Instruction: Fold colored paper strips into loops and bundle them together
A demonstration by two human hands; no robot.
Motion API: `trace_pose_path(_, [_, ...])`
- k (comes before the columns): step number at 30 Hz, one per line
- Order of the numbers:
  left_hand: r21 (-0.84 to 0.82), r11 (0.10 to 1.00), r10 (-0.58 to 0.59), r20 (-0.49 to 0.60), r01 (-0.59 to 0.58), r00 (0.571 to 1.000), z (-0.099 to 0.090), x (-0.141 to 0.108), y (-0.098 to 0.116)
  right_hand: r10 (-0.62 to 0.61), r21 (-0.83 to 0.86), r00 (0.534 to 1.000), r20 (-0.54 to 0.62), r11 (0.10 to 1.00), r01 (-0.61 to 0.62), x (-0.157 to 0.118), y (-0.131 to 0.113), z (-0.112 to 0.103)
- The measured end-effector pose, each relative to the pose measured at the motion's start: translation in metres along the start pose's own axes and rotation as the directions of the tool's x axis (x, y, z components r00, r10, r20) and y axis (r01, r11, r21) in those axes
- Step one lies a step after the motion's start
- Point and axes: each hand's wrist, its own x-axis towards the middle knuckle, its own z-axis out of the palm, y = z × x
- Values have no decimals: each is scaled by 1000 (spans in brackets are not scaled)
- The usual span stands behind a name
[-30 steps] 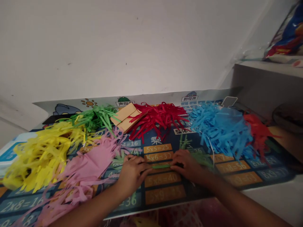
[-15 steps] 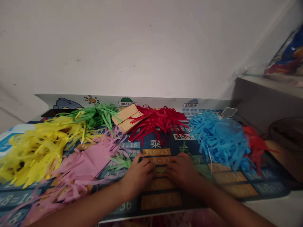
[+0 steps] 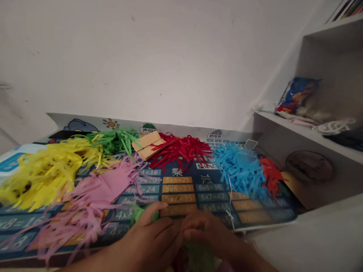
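A light green tissue-paper fringe (image 3: 138, 212) sticks out beside the thumb of my left hand (image 3: 155, 236), whose fingers are curled around it. My right hand (image 3: 208, 230) is close against the left one at the table's front edge, fingers bent in. More pale green paper hangs blurred below the right hand, and its middle part is hidden by both hands. To the left of my hands lies a pink tissue-paper tassel (image 3: 109, 185) with cut strips at both ends.
Along the table mat (image 3: 177, 189) lie yellow (image 3: 51, 170), dark green (image 3: 116, 139), red (image 3: 183, 151), blue (image 3: 241, 170) and orange-red (image 3: 270, 173) tassels. A tan folded paper piece (image 3: 149, 145) rests by the red one. A white shelf (image 3: 272, 151) stands at right.
Both hands have come together and moved down toward the table's front edge, bringing the light green paper along. The view has swung right, showing more of the shelf.
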Motion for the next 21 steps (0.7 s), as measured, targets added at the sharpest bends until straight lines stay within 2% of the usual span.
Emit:
trace_pose_path(2, [-34, 999, -25, -57, 23, 998, -8, 0, 8, 148, 327, 988, 50, 932, -156, 0, 8, 12])
trace_pose_path(4, [-93, 989, -124, -111, 114, 986, -3, -6, 14, 239, 490, 971, -11, 848, -204, 0, 21, 26])
trace_pose_path(6, [-165, 964, -235, -162, 209, 958, 8, -16, 21, 258, 557, 962, -91, 814, -166, -2, 31, 40])
trace_pose_path(9, [-275, 888, -429, -202, 369, 880, 27, -27, 34, 228, 603, 947, -226, 797, -48, -7, 36, 56])
trace_pose_path(12, [-386, 792, -571, -194, 473, 798, 40, -28, 45, 216, 601, 893, -395, 796, 73, -10, 42, 64])
trace_pose_path(14, [-460, 745, -607, -169, 483, 776, 45, -24, 49, 228, 578, 860, -457, 811, 92, -12, 51, 67])
trace_pose_path(18, [-586, 680, -610, -118, 441, 784, 52, -24, 44, 192, 465, 859, -475, 883, 60, -18, 69, 70])
trace_pose_path(20, [-647, 634, -605, -74, 423, 793, 55, -29, 35, 77, 302, 868, -490, 949, 86, -12, 68, 59])
trace_pose_path(21, [-675, 606, -607, -49, 421, 793, 57, -34, 30, 21, 147, 866, -500, 987, 60, -5, 65, 47])
